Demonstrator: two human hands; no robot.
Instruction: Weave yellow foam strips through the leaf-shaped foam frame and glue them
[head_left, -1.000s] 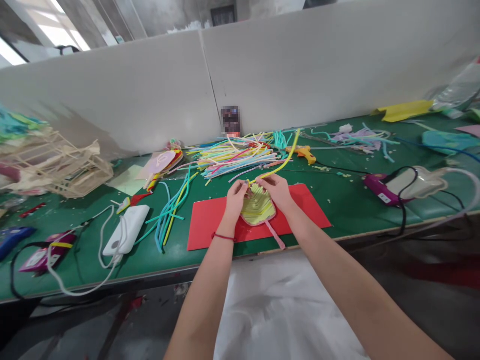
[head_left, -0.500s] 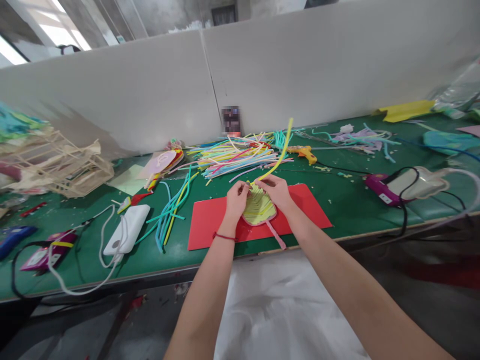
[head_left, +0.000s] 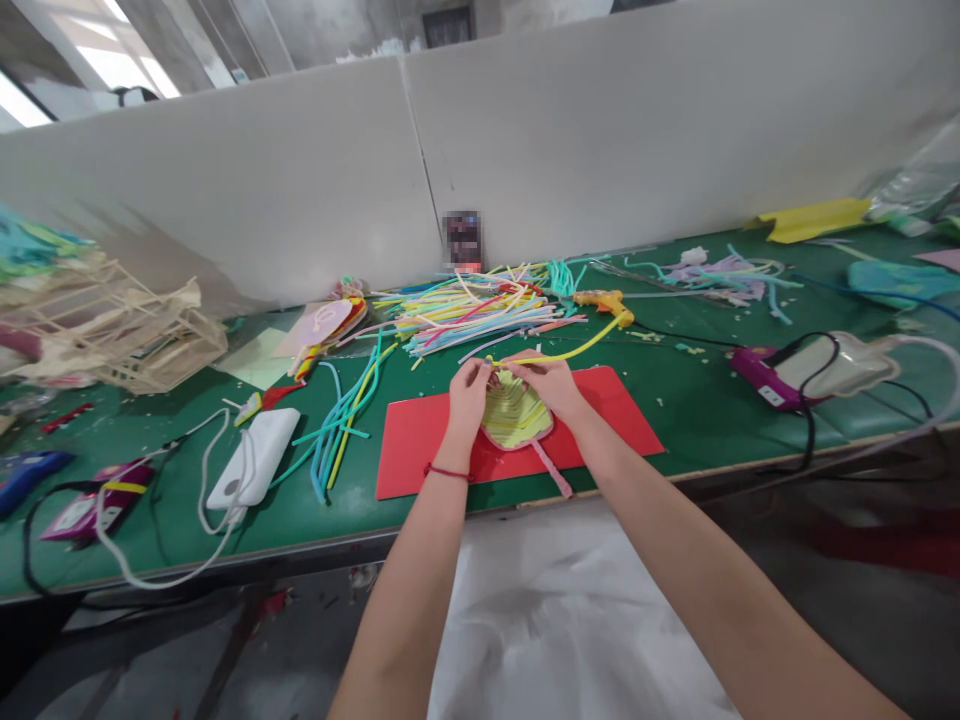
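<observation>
A yellow pipe cleaner (head_left: pixel 581 352) runs across the top of a fan-shaped piece (head_left: pixel 517 412). Ridged yellow-green rows fill that piece, with a pink border and a pink stem pointing toward me. My left hand (head_left: pixel 469 392) is closed at the upper left edge, pinching the short end of the pipe cleaner. On the other side, my right hand (head_left: pixel 551 385) is closed in a pinch on the same strand, whose free length curves off to the right. My fingers partly hide the top of the fan-shaped piece. Beneath both lies a red board (head_left: pixel 420 450).
Many coloured pipe cleaners (head_left: pixel 480 315) lie piled behind the board. An orange glue gun (head_left: pixel 606 303) rests right of the pile. A white power bank (head_left: pixel 255 458) with cables is at left; a purple device (head_left: pixel 769 378) is at right. A wooden frame (head_left: pixel 150 330) stands far left.
The free end of the yellow pipe cleaner has swung down from upright to nearly level on the right. My left hand has shifted slightly left and up.
</observation>
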